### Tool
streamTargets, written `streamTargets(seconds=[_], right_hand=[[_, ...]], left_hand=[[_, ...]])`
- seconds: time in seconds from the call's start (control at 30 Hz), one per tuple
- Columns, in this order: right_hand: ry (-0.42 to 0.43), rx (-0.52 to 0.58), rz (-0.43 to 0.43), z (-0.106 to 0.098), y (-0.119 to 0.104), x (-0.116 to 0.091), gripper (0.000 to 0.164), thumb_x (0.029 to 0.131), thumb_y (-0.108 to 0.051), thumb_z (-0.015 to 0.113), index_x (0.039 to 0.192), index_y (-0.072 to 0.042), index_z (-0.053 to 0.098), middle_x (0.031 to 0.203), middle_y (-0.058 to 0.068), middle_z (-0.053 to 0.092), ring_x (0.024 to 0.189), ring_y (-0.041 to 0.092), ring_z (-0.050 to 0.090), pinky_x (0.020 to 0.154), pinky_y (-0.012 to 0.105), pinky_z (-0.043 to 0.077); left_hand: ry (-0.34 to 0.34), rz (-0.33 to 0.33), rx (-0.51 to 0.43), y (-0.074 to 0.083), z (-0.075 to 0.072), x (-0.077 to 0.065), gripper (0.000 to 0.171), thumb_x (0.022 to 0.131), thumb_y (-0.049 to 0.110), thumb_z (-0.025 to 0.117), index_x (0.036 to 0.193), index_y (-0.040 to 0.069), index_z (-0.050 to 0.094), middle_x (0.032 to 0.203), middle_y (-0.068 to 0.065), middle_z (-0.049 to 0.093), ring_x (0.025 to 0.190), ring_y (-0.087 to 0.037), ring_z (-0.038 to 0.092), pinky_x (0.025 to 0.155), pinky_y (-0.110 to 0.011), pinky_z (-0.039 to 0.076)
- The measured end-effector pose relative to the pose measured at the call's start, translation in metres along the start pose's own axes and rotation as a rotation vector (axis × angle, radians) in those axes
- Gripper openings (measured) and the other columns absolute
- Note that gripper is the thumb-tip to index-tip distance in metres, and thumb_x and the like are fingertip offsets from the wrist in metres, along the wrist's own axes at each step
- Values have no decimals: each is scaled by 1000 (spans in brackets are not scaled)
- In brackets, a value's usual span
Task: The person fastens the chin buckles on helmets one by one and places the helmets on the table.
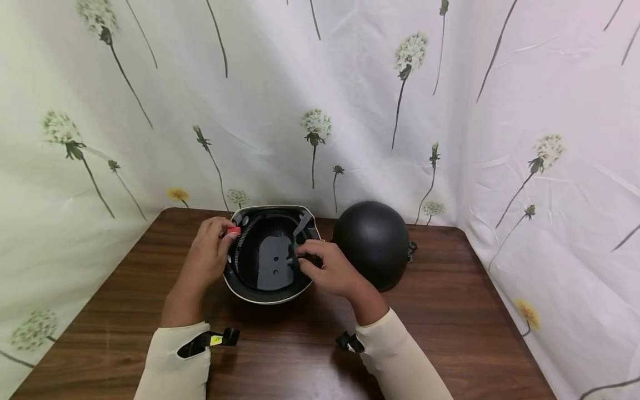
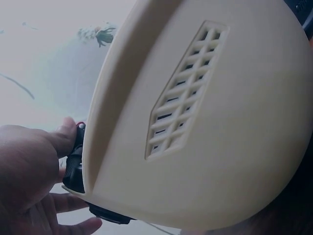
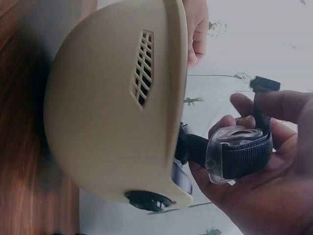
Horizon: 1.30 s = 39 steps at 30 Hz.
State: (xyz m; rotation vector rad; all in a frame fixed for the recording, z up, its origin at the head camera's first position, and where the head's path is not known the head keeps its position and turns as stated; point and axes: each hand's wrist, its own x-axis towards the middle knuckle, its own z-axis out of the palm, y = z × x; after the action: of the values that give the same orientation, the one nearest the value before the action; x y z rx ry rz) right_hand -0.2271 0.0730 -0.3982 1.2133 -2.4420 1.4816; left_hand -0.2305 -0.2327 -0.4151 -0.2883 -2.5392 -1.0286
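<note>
An upside-down helmet (image 1: 272, 283), cream outside and black inside, lies on the table with its opening up. Slotted vents (image 2: 183, 93) show in its shell in both wrist views. At the left rim my left hand (image 1: 204, 253) pinches a small red buckle (image 1: 234, 230) between thumb and forefinger. My right hand (image 1: 334, 268) is over the right side of the opening, its fingers curled round a dark chin strap (image 3: 247, 159). The strap runs through a clear plastic piece (image 3: 215, 154) and ends in a black tip (image 3: 265, 84) above the fingers.
A second helmet (image 1: 371, 244), matte black, sits dome up just right of the cream one. Both are on a dark wooden table (image 1: 415, 339). White cloth (image 1: 260, 100) printed with dandelions hangs behind and along the sides.
</note>
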Motion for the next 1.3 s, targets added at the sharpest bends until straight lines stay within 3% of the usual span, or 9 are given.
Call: streamTargets(seconds=[0.07, 0.23, 0.43, 0.53, 0.7, 0.8, 0.93, 1.1, 1.3], right_hand=[[-23, 12, 20, 2, 0, 2, 12, 101, -8, 69, 113, -6, 72, 99, 2, 64, 88, 14, 57, 76, 28, 50], [-29, 19, 74, 8, -1, 7, 38, 93, -19, 83, 128, -13, 69, 115, 1, 68, 100, 17, 64, 86, 28, 54], [59, 44, 107, 14, -4, 10, 27, 98, -24, 77, 121, -15, 67, 120, 4, 70, 108, 15, 65, 92, 34, 55], [79, 64, 110, 15, -5, 11, 30, 97, -25, 79, 122, -17, 64, 115, -1, 71, 102, 13, 65, 88, 33, 55], [86, 88, 104, 18, -3, 13, 20, 96, -24, 77, 113, -13, 75, 106, -3, 74, 92, 11, 65, 80, 29, 56], [64, 86, 124, 20, -3, 15, 16, 95, -21, 79, 108, -12, 77, 105, -3, 73, 93, 10, 64, 81, 27, 55], [-8, 68, 151, 21, -6, 15, 22, 93, -14, 82, 114, -12, 74, 111, -1, 68, 93, 11, 65, 82, 28, 57], [-67, 105, 154, 22, -7, 16, 20, 101, -10, 72, 120, -8, 71, 112, 4, 60, 75, 13, 66, 71, 30, 60], [-62, 139, 141, 25, -3, 22, 17, 107, -22, 62, 113, -8, 71, 101, 2, 60, 77, 14, 63, 73, 29, 58]], left_hand=[[-2, -4, -1, 0, 0, 1, 24, 110, 19, 54, 124, -1, 56, 147, -29, 44, 133, -48, 46, 109, -69, 38], [-11, -14, 2, 0, 0, 1, 24, 110, 19, 54, 124, -1, 55, 147, -30, 44, 134, -48, 45, 110, -69, 37], [0, -10, -6, -2, 1, 0, 24, 110, 20, 54, 123, -1, 55, 146, -29, 44, 132, -48, 47, 109, -68, 38], [5, 0, -11, -2, 1, 0, 24, 110, 19, 54, 122, -1, 56, 145, -29, 44, 132, -48, 47, 108, -68, 38], [2, 8, -5, -3, 0, 1, 22, 110, 18, 54, 122, -1, 55, 145, -30, 44, 131, -48, 47, 109, -69, 38], [4, 11, -4, -4, 1, 1, 22, 110, 17, 54, 122, -1, 56, 145, -30, 45, 130, -48, 48, 108, -69, 38], [13, 24, -7, -4, 2, 1, 21, 110, 17, 55, 121, -1, 56, 143, -29, 46, 129, -47, 48, 107, -68, 39], [14, 22, -12, -3, 1, 1, 21, 110, 17, 55, 120, -1, 57, 143, -28, 46, 130, -47, 48, 108, -68, 39], [36, 47, -18, -3, 3, 0, 18, 109, 13, 57, 120, -2, 57, 143, -28, 47, 130, -46, 48, 107, -67, 40]])
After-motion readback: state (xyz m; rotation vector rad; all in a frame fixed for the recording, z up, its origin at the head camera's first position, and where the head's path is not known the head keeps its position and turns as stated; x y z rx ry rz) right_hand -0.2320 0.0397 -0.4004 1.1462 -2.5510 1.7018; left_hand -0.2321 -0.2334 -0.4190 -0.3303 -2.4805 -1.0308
